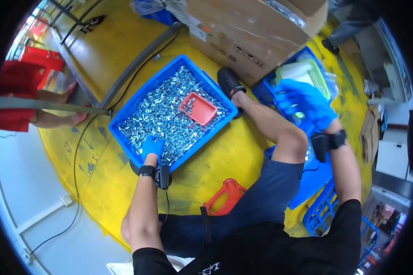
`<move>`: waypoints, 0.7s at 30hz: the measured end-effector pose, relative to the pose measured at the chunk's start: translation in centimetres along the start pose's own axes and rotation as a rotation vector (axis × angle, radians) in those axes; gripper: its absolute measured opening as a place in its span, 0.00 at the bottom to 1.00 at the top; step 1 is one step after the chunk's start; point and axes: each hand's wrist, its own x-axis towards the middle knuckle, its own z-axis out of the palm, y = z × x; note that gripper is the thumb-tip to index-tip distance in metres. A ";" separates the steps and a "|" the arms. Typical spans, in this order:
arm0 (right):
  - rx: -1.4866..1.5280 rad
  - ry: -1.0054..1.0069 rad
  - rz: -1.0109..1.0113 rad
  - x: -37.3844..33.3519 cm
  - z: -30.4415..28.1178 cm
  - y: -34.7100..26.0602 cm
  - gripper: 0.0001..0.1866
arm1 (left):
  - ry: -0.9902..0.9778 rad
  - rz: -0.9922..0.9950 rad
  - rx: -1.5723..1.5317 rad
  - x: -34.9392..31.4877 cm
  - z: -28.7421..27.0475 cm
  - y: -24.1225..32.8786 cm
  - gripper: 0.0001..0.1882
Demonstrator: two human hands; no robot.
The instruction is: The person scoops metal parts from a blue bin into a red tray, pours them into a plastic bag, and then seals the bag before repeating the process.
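Note:
A blue plastic bin (pixel 190 156) full of small shiny metal pieces (pixel 147 112) sits on the floor ahead of me. My left hand (pixel 152 146), in a blue glove, reaches into its near left corner. Its fingers are bent down among the pieces, and what they hold is hidden. On the pieces at the right lies a small red tray (pixel 203 111) with a few pieces inside. My gloved right hand (pixel 305 101) is raised over a second blue bin (pixel 263 91) holding a light green container (pixel 322 81). Its fingers are loosely bent and apart, with nothing visible in them.
A large cardboard box (pixel 243 39) stands behind the bins. Near my legs is a red plastic stool (pixel 226 197). Metal rails (pixel 137 68) and a black cable (pixel 78 183) run at left. Other people's legs (pixel 59 118) show at left and far right.

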 end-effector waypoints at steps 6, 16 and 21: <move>0.094 -0.201 0.365 18.0 11.7 7.6 0.15 | 0.325 -0.011 0.418 1.0 1.0 0.1 0.33; -1.701 0.216 0.005 25.2 14.2 18.4 0.16 | 0.426 0.106 0.200 9.5 1.1 -1.5 0.35; -1.330 0.224 0.119 24.0 13.0 20.3 0.13 | 0.445 0.086 0.103 11.5 0.9 -0.3 0.33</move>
